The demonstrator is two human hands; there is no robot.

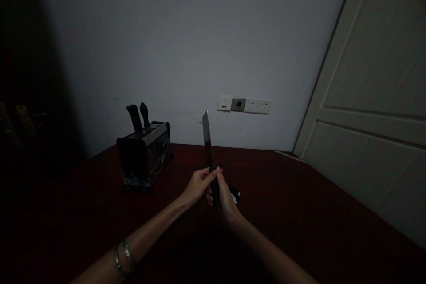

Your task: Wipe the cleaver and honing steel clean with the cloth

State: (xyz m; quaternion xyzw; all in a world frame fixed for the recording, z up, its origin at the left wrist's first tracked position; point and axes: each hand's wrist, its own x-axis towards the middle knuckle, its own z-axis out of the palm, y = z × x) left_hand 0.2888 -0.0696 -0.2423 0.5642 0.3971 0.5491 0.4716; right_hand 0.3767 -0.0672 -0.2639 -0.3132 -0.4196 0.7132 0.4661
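Note:
A kitchen knife point(207, 137) stands nearly upright over the dark red table, its blade pointing up and seen almost edge-on. My right hand point(226, 197) is wrapped round its black handle. The fingers of my left hand point(199, 186) are closed at the top of that handle, close to the base of the blade. To the left, a black knife block point(156, 144) with shiny sides holds a knife with a broad black handle point(134, 118) and another tool with a rounded black handle point(144, 114). Behind my right hand lies a small black-and-white thing point(237, 194), partly hidden.
The dark red table point(282, 195) reaches back to a pale wall point(166, 44). White sockets point(258, 106) and a grey switch plate point(238, 104) are set in the wall. A panelled door point(372, 97) leans in at the right. The room is dim, darkest at far left.

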